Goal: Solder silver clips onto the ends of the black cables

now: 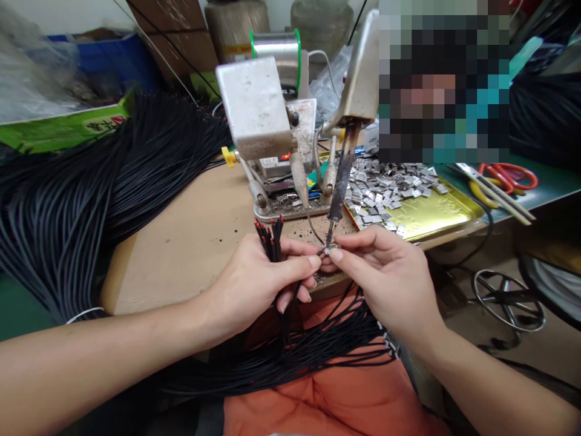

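My left hand point(258, 284) grips a bundle of black wires point(270, 239) with red-tipped ends sticking up above the fingers. My right hand point(381, 275) pinches a small metal terminal point(331, 249) between thumb and finger, right next to my left fingertips. A soldering iron point(344, 169) with a blackened shaft comes down from the upper right, and its tip point(330, 233) sits just above the terminal, nearly or just touching it. More black wires point(318, 345) hang down over my orange-clad lap point(336, 393), with metal terminals on their ends at the right.
A brass-coloured tray point(436, 215) holds a heap of metal terminals point(385, 188). Behind stand a metal iron stand point(254, 109) and a solder spool point(276, 54). A huge hank of black wire point(86, 188) covers the left. Scissors point(508, 178) lie right, beside a person point(445, 79).
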Tool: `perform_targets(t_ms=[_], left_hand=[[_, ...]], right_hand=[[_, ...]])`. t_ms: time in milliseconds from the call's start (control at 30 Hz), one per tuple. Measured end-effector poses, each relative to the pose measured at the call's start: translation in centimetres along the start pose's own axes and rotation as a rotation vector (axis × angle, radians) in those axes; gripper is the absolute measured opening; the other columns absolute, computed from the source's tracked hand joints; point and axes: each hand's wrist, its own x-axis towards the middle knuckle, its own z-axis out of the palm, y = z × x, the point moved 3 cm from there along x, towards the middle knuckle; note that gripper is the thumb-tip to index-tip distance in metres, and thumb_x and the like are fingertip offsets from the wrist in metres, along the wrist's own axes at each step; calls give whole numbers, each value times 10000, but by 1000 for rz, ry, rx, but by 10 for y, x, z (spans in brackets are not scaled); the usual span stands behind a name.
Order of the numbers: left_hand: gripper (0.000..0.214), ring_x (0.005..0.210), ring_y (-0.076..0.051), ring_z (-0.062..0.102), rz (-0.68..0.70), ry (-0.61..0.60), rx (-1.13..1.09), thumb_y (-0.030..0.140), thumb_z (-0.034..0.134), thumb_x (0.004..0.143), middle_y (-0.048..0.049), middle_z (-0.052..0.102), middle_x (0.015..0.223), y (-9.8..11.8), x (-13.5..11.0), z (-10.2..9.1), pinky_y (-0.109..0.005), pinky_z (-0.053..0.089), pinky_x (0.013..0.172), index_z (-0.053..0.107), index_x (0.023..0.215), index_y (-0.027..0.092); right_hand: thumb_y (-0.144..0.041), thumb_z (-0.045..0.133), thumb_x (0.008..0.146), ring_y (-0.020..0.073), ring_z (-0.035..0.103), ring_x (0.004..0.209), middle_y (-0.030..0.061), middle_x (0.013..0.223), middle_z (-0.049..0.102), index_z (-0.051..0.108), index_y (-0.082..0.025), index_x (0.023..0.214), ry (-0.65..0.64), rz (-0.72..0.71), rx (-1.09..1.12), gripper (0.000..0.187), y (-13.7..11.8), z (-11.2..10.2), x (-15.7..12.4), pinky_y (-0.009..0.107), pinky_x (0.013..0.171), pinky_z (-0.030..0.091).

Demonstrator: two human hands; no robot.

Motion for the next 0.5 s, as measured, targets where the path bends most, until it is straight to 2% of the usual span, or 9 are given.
perform_targets(t_ms=[167,367,500], left_hand=[[192,506,-105,637,21,-21,-12,251,752,843,-24,683,636,0,1,0,-125,407,344,746,948,91],[220,496,-112,637,6,14,-19,256,770,821,-29,690,641,0,0,1,-134,397,334,743,964,90],[212,480,-111,631,5,25,-11,251,780,801,-28,687,623,1,0,1,-135,387,323,754,941,94]], right_hand=[[-278,913,672,177,758,675,14,763,759,702,-199,818,11,4,1,268,0,0,-1,300,704,660],[-287,889,715,173,763,693,13,754,762,708,-207,834,-10,-17,4,231,1,-1,0,286,714,657],[-300,885,717,193,768,708,16,770,767,706,-217,840,-8,-20,0,232,2,-1,-1,326,731,662]])
